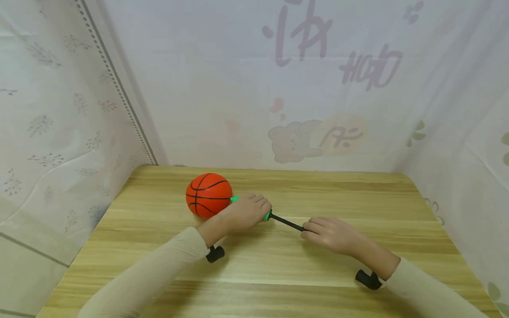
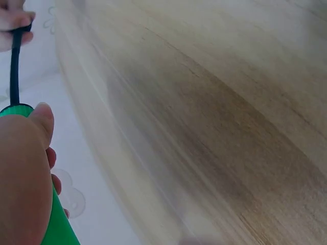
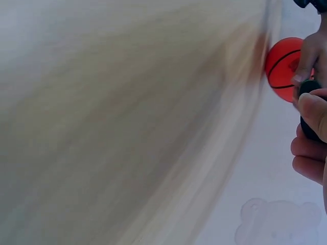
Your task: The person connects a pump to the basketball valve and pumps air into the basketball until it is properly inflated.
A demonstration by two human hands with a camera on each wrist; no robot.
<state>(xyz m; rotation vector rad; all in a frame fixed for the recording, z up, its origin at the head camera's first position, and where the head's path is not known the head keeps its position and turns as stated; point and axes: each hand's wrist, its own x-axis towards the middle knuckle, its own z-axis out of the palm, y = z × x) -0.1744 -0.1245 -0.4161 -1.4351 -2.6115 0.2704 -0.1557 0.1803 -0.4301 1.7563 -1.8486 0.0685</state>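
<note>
A hand pump with a green barrel (image 2: 60, 227) and a long black rod (image 1: 287, 222) lies between the two hands. My left hand (image 1: 245, 213) wraps its fingers round the barrel, hiding most of it in the head view. My right hand (image 1: 332, 234) grips the black handle (image 3: 308, 125) at the rod's far end, and the rod is drawn well out of the barrel. An orange ball with black basketball lines (image 1: 208, 195) rests on the table, its right side right at the green end of the pump.
A wood-grain table (image 1: 246, 282) spreads under both arms. Pale printed cloth (image 1: 214, 88) hangs behind it and along both sides. Small black wrist mounts (image 1: 214, 254) stick out beneath the sleeves.
</note>
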